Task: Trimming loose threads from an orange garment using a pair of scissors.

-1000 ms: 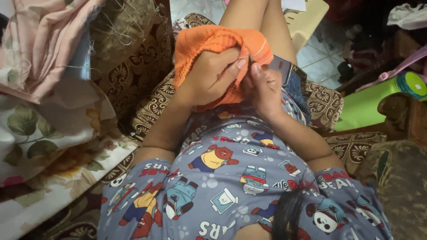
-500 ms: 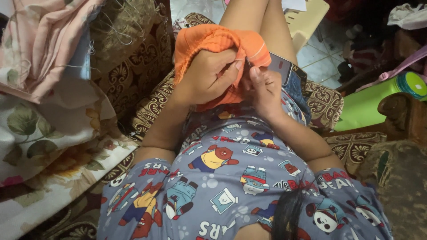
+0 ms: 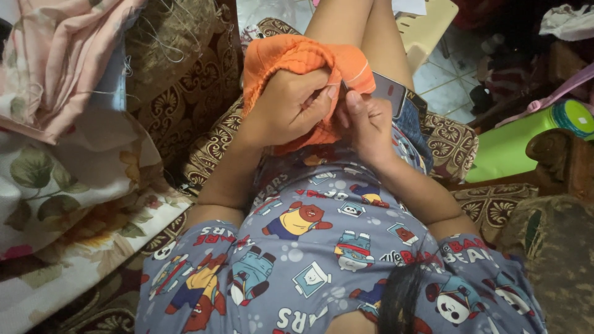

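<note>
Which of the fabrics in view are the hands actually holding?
The orange knit cloth, bunched in the left hand with the right hand at its edge. The pink cloth and floral fabric lie untouched beside the person.

Two hands work at one orange cloth (image 3: 297, 59): one left hand (image 3: 291, 105) and one right hand (image 3: 370, 127). Beside the orange cloth lies one phone (image 3: 391, 93). Beyond the cloth stands one pale chair (image 3: 427, 28). Right of the cloth lies one green tube (image 3: 526, 139).

Left hand (image 3: 291, 105) curled — right hand (image 3: 365, 120) seemingly pinching.
</note>
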